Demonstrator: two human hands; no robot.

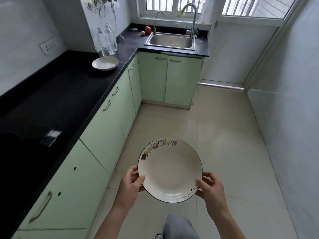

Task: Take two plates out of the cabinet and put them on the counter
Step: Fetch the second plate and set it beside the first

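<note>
We found the round white dark-rimmed ceramic plate (170, 171) over the tiled floor (224, 135), right of the pale green base cabinets (103, 131), held between left hand (131, 185) and right hand (209, 188). A second white round plate (105, 63) sat on the long black counter (51, 100), just before two clear plastic bottles (107, 40). The steel sink (170, 41) lay farther behind.

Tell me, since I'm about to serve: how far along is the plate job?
Done: the first plate sits on the counter. In hand: the second plate, gripped at its rim by the left hand and right hand, over the floor. Left: setting it on the counter.
</note>
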